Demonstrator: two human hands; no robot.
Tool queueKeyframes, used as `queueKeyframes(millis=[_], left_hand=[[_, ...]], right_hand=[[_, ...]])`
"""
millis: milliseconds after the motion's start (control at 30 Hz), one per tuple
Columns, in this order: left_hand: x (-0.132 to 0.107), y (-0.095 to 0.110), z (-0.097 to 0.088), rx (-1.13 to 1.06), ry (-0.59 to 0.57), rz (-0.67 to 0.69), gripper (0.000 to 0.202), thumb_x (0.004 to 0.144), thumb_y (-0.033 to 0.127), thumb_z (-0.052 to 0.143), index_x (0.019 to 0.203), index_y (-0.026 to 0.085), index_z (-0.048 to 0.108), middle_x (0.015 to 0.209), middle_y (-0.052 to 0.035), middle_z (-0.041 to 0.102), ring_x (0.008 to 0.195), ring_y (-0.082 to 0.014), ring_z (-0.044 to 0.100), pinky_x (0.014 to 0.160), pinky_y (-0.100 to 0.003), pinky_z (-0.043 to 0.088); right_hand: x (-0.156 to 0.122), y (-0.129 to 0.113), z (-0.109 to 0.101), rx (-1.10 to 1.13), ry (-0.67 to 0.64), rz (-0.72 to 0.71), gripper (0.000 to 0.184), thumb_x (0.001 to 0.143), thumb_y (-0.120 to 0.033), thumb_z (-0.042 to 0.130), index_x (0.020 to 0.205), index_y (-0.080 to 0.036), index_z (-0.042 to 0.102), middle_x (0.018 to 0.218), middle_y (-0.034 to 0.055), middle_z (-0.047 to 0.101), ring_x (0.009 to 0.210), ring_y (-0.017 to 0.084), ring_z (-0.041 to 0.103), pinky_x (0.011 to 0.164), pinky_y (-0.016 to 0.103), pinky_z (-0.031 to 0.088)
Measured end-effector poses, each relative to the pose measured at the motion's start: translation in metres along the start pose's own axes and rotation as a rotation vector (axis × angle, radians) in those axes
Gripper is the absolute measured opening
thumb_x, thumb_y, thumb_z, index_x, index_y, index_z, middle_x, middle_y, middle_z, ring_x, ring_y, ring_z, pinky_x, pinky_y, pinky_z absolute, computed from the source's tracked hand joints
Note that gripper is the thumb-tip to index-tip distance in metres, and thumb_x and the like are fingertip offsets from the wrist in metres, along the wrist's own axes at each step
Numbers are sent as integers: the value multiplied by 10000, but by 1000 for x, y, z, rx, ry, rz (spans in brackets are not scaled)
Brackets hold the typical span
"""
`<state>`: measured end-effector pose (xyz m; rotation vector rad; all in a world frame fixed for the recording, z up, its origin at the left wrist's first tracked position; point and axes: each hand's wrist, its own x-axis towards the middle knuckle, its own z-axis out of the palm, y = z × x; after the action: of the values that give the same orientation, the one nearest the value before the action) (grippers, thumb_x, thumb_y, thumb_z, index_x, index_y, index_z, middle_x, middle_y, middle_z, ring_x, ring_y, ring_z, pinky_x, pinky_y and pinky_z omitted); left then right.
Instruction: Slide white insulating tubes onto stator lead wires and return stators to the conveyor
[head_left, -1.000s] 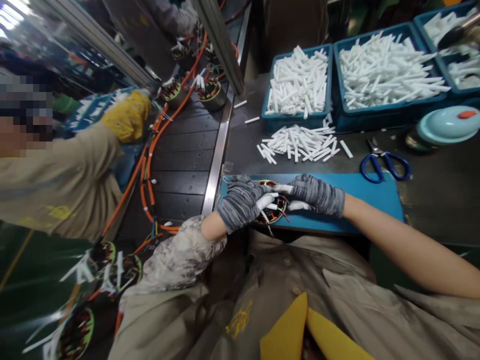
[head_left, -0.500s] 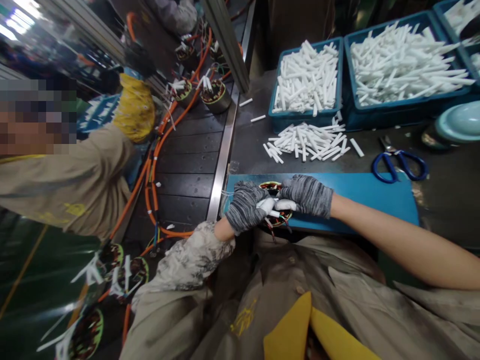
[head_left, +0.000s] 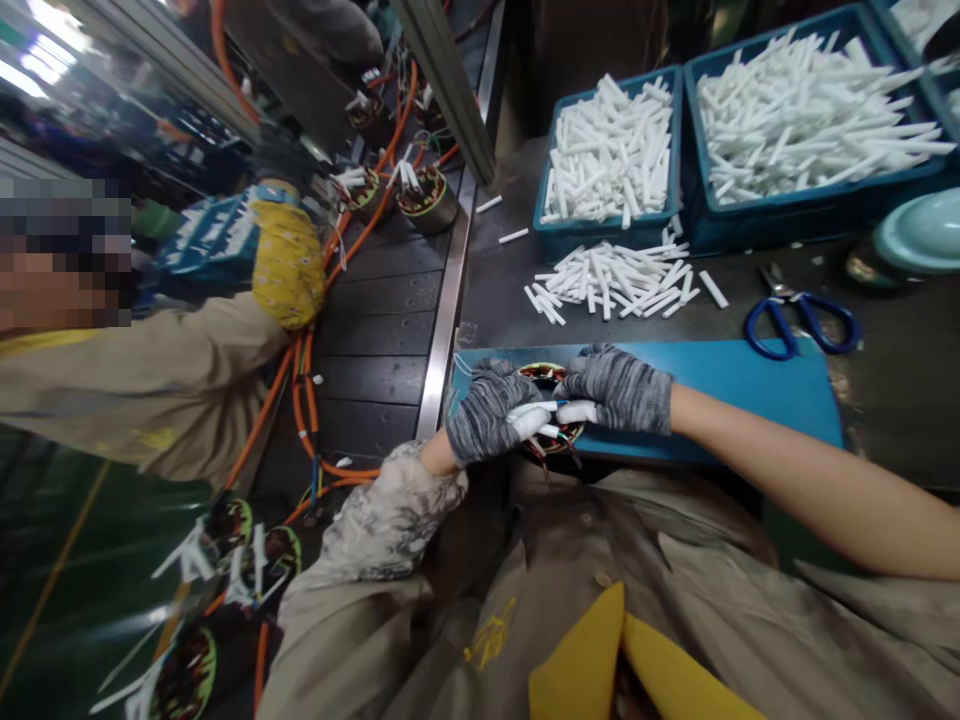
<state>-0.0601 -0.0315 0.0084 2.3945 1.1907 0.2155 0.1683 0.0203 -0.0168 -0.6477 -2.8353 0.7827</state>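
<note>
Both hands, in grey striped gloves with white fingertips, meet over a motor stator (head_left: 541, 371) with a yellow-green rim and copper-red windings. My left hand (head_left: 491, 412) is closed on a white sleeve tube (head_left: 541, 406), which lies sideways between thumb and fingers. At the tube's right end a bit of blue wire (head_left: 561, 404) shows. My right hand (head_left: 619, 388) pinches at that wire end, its fingertips close to the tube. Just below, a second white tube (head_left: 550, 431) sits on a lead of the stator. Dark red leads hang over the near edge. My fingers hide much of the stator.
The stator rests on a blue mat (head_left: 735, 390). Beyond are a pile of white tubes (head_left: 611, 280), blue-handled scissors (head_left: 802, 325), tube-filled bins (head_left: 609, 238) and a lidded jar (head_left: 919, 240). At left, a conveyor (head_left: 375, 380) carries stators and orange cables; a co-worker's yellow sleeve (head_left: 289, 262) reaches over it.
My right fingertips have moved slightly right from my left ones, and the tube with blue wire shows between them. The co-worker's arm has reached further over the conveyor.
</note>
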Motion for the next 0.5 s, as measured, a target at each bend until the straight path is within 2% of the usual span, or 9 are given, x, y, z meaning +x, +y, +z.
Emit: queueKeyframes(millis=[133, 200, 267, 367, 433, 500], left_hand=[[7, 1, -14, 60, -170, -51, 494, 1001, 541, 427, 861, 184, 740, 811, -62, 707, 787, -201, 617, 799, -346, 458], [13, 5, -18, 89, -236, -71, 512, 1013, 539, 415, 883, 185, 761, 834, -64, 725, 806, -201, 632, 810, -343, 464], [17, 12, -19, 166, -270, -101, 513, 1008, 550, 429, 906, 181, 771, 855, -76, 738, 838, -222, 645, 837, -370, 475], [24, 28, -16, 330, -238, -163, 479, 953, 588, 526, 890, 177, 763, 870, -100, 740, 899, -290, 646, 893, -468, 477], [30, 39, -12, 366, -209, -182, 406, 915, 567, 600, 877, 193, 752, 877, -93, 735, 934, -317, 638, 930, -524, 464], [37, 49, -8, 368, -206, -191, 346, 907, 524, 626, 906, 200, 747, 914, -94, 734, 985, -340, 628, 956, -564, 451]], right_hand=[[10, -15, -8, -115, -97, 69, 322, 937, -447, 646, 964, -165, 799, 869, 124, 755, 760, 243, 668, 760, 381, 435], [5, -14, -5, -93, -75, 88, 324, 942, -451, 638, 988, -172, 797, 880, 129, 761, 772, 255, 678, 764, 389, 448], [-7, -9, 3, 26, 37, 101, 327, 970, -443, 597, 1093, -200, 777, 961, 120, 772, 840, 260, 698, 784, 385, 480], [-28, 0, 20, 354, 309, 146, 374, 977, -430, 582, 1261, -212, 690, 1114, 101, 759, 946, 235, 706, 821, 365, 539], [-38, 4, 28, 549, 400, 218, 406, 956, -431, 606, 1276, -186, 657, 1068, 90, 756, 889, 213, 704, 789, 357, 570], [-42, 4, 33, 638, 417, 283, 395, 941, -407, 617, 1253, -168, 651, 961, 70, 751, 807, 198, 690, 757, 362, 586]])
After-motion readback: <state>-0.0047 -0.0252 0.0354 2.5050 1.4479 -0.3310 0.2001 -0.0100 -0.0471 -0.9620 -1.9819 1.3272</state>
